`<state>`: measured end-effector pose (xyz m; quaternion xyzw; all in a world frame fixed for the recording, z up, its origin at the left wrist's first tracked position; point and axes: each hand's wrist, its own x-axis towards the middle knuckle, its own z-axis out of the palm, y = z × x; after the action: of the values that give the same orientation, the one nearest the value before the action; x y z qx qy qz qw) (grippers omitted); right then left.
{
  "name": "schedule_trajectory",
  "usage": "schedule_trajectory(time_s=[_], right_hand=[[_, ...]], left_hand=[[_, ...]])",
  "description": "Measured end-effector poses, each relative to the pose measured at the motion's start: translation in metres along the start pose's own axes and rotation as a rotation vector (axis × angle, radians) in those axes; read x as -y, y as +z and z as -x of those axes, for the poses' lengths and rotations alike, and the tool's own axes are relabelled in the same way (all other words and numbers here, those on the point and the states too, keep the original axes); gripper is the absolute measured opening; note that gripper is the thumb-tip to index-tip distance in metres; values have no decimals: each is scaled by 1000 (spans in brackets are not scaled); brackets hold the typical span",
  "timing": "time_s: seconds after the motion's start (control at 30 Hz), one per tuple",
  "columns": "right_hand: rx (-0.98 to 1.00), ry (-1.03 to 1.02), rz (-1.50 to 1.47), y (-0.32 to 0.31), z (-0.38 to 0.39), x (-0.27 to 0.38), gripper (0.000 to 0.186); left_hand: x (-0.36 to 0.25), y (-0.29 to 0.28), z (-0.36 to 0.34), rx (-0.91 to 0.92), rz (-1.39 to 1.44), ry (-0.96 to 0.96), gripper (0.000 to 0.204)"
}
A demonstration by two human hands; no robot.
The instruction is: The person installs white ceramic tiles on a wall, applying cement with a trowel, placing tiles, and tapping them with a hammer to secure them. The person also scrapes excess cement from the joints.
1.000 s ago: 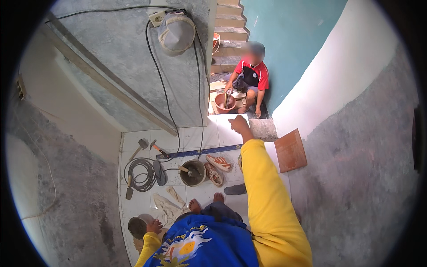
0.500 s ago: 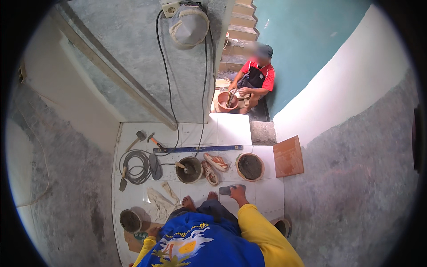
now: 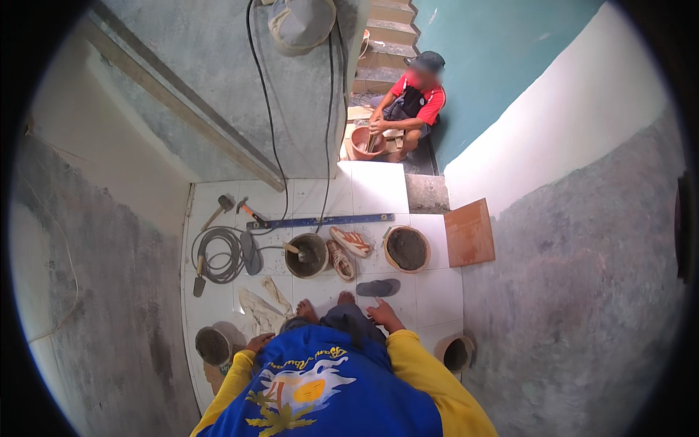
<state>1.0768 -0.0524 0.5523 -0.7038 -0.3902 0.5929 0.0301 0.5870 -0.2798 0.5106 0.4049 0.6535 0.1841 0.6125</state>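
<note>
My right hand (image 3: pixel 384 315) is empty above the tiles by my right leg, its fingers stretched toward a grey flip-flop (image 3: pixel 378 288) just beyond them. A small gap separates the two. On the other side, my left hand (image 3: pixel 260 342) rests by my left thigh with its fingers laid out and nothing seen in them. A bucket of grey mortar (image 3: pixel 213 346) stands left of that hand. Ahead of it lies a crumpled cream cloth (image 3: pixel 261 315). Beyond my bare feet are a bucket (image 3: pixel 307 255) with a handled tool inside and a pair of orange-and-white shoes (image 3: pixel 349 242).
A mortar-filled bucket (image 3: pixel 406 249) stands ahead right, near a brown tile (image 3: pixel 470 233) against the wall. Another bucket (image 3: pixel 456 353) is at my right. A blue spirit level (image 3: pixel 320 221), hammer (image 3: pixel 251 213), mallet (image 3: pixel 217 211) and coiled cable (image 3: pixel 218 254) lie ahead. A co-worker (image 3: pixel 415 105) sits by the stairs.
My right hand has let go of the flip-flop and drawn back toward me. My left hand has moved from beside the mortar bucket to my thigh. The view has tipped slightly downward.
</note>
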Motion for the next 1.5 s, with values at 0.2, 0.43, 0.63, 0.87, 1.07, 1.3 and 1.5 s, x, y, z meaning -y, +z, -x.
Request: schedule_trajectory(time_s=[0.2,0.43,0.63,0.87,1.07,1.3,1.5], right_hand=[[-154,65,-216,-24,1,-14,79],[-173,56,-209,-22,10,-14,76],[-144,-2,-69,-5,25,-11,76],[-132,8,-113,-6,22,-11,79],[-107,16,-76,-3,20,-27,80],[-158,-45,-33,1,20,-19,78],[-159,-8,-22,5,30,-8,77]], left_hand=[[-40,-14,48,-246,26,-213,60],[-25,-14,53,-5,138,-167,50],[37,0,30,125,476,-7,65],[15,5,39,-155,90,-339,78],[-4,1,52,-270,108,-208,60],[12,-10,58,-299,17,-182,52],[21,-17,45,-293,192,-248,49]])
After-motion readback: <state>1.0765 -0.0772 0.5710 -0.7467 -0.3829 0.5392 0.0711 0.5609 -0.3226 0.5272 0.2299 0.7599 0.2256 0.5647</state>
